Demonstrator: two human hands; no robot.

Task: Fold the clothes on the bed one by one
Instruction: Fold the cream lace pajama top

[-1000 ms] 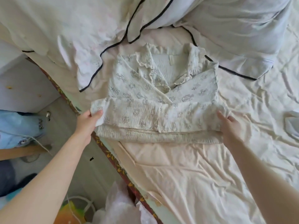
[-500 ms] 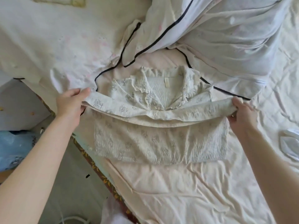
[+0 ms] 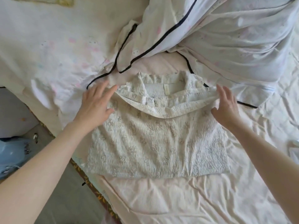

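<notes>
A cream printed shirt (image 3: 155, 143) lies on the pink bed sheet (image 3: 178, 199), collar toward the headboard. Its lower half is folded up over the chest, and the hem sags in a curve just below the collar (image 3: 165, 84). My left hand (image 3: 95, 104) hovers with fingers spread and straight over the folded hem's left corner, gripping nothing. My right hand (image 3: 224, 105) holds the hem's right corner, the fabric bunched between thumb and fingers.
A white duvet with dark piping (image 3: 226, 38) is heaped just beyond the shirt. A pale pillow (image 3: 48, 46) lies at the upper left. The bed's left edge (image 3: 90, 180) drops to the floor, where a blue garment (image 3: 11, 152) lies. A white item (image 3: 293, 149) sits at the right edge.
Both hands carried the shirt's lower hem up from near me to the collar, folding the shirt in half. My left hand has let go and opened.
</notes>
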